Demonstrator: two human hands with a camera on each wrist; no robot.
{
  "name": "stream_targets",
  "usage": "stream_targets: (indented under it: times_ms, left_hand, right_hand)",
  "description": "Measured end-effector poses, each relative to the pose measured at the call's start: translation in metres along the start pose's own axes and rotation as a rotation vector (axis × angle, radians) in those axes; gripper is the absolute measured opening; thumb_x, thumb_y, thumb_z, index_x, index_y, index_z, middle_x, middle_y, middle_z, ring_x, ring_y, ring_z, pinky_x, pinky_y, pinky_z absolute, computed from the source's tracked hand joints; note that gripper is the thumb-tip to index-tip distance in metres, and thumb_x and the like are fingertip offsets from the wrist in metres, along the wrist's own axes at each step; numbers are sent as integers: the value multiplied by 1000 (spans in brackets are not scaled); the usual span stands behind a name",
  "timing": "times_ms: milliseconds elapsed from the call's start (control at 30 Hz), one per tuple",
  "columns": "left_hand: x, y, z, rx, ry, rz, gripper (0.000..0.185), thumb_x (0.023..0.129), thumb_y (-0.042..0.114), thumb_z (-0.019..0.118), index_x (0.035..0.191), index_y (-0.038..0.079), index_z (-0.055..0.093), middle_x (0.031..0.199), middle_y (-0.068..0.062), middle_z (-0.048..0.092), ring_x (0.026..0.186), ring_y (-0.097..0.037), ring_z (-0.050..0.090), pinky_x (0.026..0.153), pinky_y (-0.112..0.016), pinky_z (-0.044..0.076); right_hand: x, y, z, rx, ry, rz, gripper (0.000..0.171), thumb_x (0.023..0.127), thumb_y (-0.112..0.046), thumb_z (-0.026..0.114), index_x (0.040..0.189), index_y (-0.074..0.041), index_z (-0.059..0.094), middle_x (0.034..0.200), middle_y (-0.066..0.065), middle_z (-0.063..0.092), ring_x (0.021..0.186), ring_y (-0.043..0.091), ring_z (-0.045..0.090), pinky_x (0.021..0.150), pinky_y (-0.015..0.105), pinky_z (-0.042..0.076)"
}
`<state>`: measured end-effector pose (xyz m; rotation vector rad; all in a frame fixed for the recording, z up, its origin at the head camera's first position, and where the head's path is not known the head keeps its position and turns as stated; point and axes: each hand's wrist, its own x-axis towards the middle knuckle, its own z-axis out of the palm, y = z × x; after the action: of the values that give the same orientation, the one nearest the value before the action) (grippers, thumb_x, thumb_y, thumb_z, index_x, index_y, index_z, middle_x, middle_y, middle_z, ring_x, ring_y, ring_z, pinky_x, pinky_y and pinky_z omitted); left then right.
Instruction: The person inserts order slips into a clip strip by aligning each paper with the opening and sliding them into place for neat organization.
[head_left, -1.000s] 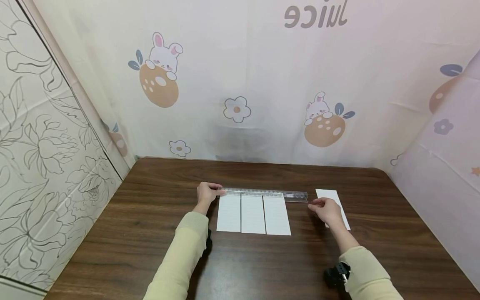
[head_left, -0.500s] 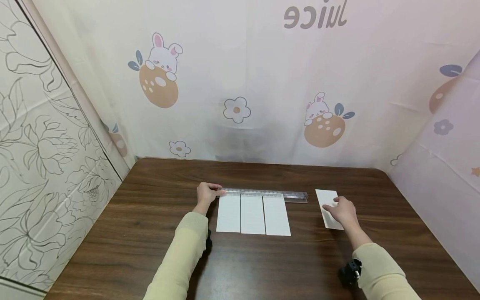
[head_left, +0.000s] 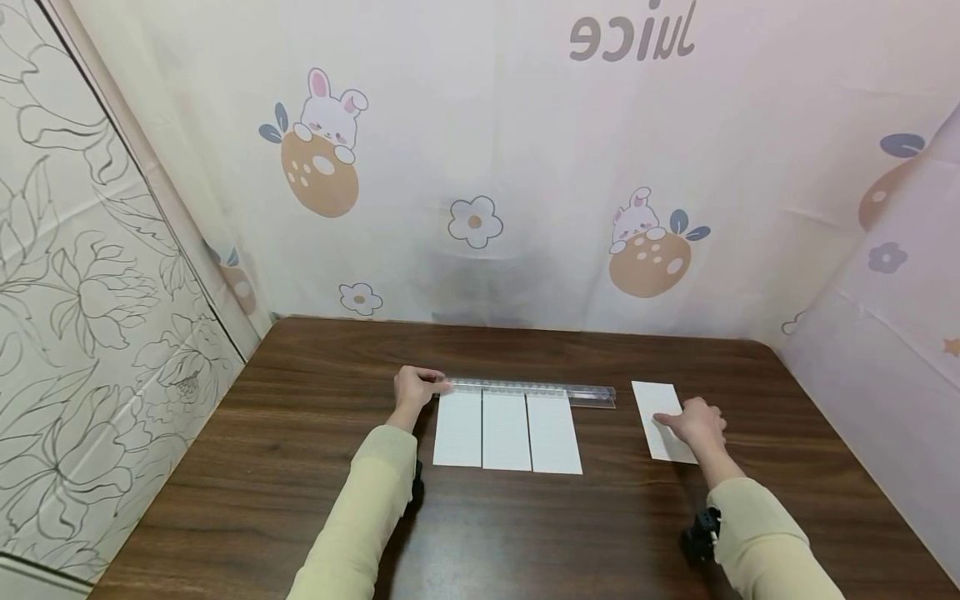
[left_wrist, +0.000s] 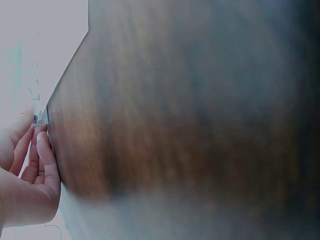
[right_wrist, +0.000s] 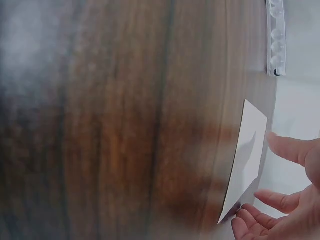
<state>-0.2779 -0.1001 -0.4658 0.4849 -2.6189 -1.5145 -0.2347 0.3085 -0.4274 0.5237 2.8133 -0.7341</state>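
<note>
A clear plastic strip (head_left: pixel 592 396) lies across the top edges of three white paper cards (head_left: pixel 506 433), which stand side by side on the table. My left hand (head_left: pixel 415 386) pinches the strip's left end between thumb and fingers; the left wrist view shows that strip end at the fingertips. To the right lies a separate white card (head_left: pixel 654 402). Over its right side is my right hand (head_left: pixel 699 423), thumb across the card and fingers beyond its right edge. In the right wrist view, the thumb (right_wrist: pixel 290 147) and fingers are spread apart beside the card (right_wrist: pixel 246 155).
The table (head_left: pixel 525 533) is dark wood grain. A pale printed curtain (head_left: pixel 540 167) hangs behind its far edge, and a floral panel (head_left: pixel 82 317) stands at the left. Black wrist devices (head_left: pixel 701 536) sit at both cuffs.
My right hand has moved right, from near the strip's right end to the right edge of the separate card. The left hand has stayed at the strip's left end.
</note>
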Motion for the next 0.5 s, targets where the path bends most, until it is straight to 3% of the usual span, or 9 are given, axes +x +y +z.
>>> stream_targets:
  times_ms: [267,500]
  left_hand:
    - [0,-1,1,-12,2,-4,16,62,17,81,74,9,73,77,-3,66,77,-19,57,66,-32,47]
    - [-1,0,0,-26,1,-8,17,62,18,81,74,8,73,77,-3,67,75,-18,58,65,-31,47]
  right_hand:
    - [4,-3,0,-10,3,77,74,76,-30,68,112,25,34,114,46,24,102,54,27,78,59,35]
    - [3,-6,-1,-13,13,84,63,73,-25,71,105,23,43,108,44,31,98,54,32,74,54,37]
